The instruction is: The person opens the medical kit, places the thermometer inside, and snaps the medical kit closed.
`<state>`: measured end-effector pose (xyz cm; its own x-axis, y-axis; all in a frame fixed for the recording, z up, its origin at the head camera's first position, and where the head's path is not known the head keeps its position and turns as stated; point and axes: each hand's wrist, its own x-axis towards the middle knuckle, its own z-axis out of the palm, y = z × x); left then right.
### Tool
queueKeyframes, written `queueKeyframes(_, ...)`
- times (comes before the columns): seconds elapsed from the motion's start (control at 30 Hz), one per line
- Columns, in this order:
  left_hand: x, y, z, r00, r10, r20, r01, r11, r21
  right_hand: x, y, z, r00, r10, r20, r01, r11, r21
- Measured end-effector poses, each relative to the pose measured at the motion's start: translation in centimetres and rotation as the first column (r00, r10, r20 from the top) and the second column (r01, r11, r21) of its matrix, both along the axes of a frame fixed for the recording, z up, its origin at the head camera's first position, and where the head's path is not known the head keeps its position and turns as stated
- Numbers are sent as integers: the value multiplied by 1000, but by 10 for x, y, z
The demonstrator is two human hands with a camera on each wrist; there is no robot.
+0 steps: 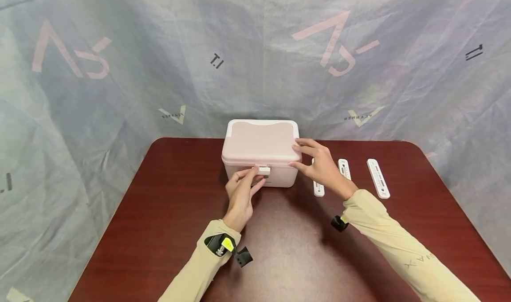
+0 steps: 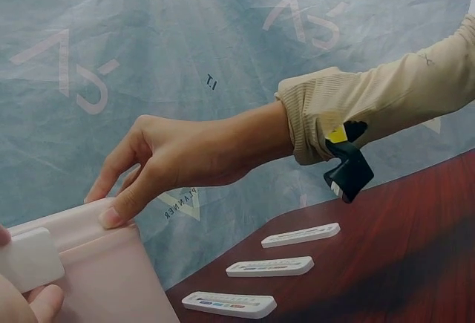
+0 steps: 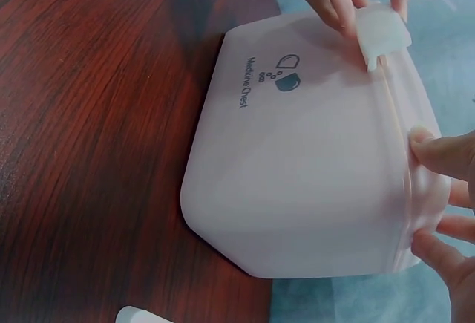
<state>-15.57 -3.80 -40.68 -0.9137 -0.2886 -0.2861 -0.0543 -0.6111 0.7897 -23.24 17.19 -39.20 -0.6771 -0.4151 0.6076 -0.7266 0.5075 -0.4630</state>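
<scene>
A pale pink medicine chest (image 3: 297, 152) with a white-edged lid (image 1: 261, 140) stands near the table's back edge, its lid down on the body. My left hand (image 1: 241, 195) pinches the white latch (image 1: 263, 171) at the middle of the chest's front. In the right wrist view the latch (image 3: 382, 35) sticks out from the front face. At the lid's right front corner, my right hand (image 1: 323, 166) holds the edge. The left wrist view has that hand's thumb (image 2: 119, 211) against the front of the lid and the other fingers over its side.
Three flat white strips with printed markings lie right of the chest: a near one (image 2: 228, 304), a middle one (image 2: 269, 266) and a far one (image 2: 300, 235). The dark red table (image 1: 179, 213) meets a grey printed curtain (image 1: 255, 71) behind.
</scene>
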Motion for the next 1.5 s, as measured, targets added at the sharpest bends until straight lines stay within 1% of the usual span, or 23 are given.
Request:
queueKeyframes(0.2, 0, 2, -4, 1000, -10, -25, 10, 1000, -4, 0, 4, 0, 1000, -12, -14, 12, 1000, -17)
queueKeyframes(0.4, 0, 0, -11, 999, -5, -50, 5, 1000, 0, -1, 1, 0, 1000, 10, -8, -10, 999, -32)
queueKeyframes(0.63, -2, -4, -17, 997, -23, -77, 20, 999, -30, -1, 1, 1, 1000, 11, -4, -11, 999, -33)
queueKeyframes(0.87, -6, -6, -22, 996, -9, -84, 7, 1000, -27, -2, 0, 2, 1000, 2, 10, -2, 1000, -23)
queueKeyframes(1.13, -3, -8, -25, 995, -12, -97, 9, 999, -32, -2, 0, 0, 1000, -6, 15, 6, 1000, -24)
queueKeyframes(1.33, -1, -10, -28, 995, -26, -95, 21, 999, -46, -2, 0, 0, 1000, -6, 7, 6, 999, -34)
queueKeyframes(1.5, -2, -12, -32, 994, -42, -98, 37, 998, -57, -2, -1, -1, 1000, 2, 5, -1, 999, -41)
